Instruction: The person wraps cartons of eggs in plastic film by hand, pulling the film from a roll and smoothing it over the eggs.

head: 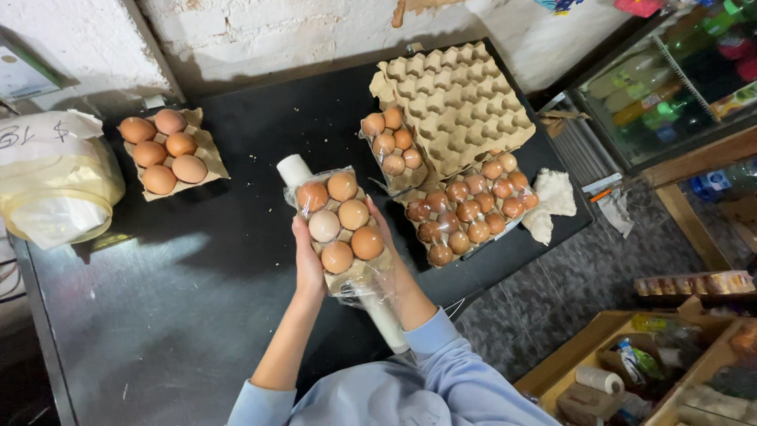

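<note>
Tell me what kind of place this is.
Probably a small grocery shop's back counter: brown eggs in cut cardboard trays on a dark metal table, a glass-door fridge of bottled drinks, and wooden crates of packaged goods.

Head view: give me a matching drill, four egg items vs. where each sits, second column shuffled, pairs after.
Things:
1. wrapped six-egg pack
2. unwrapped six-egg tray
3. empty carton stack
4. full tray of eggs

Places:
A. far right of the black table, against the wall
B. between the left hand and right hand, over the film roll
C. right table edge, beside a white cloth
D. far left, near a yellowish bag

Pairs: 1-B, 2-D, 3-A, 4-C
</note>
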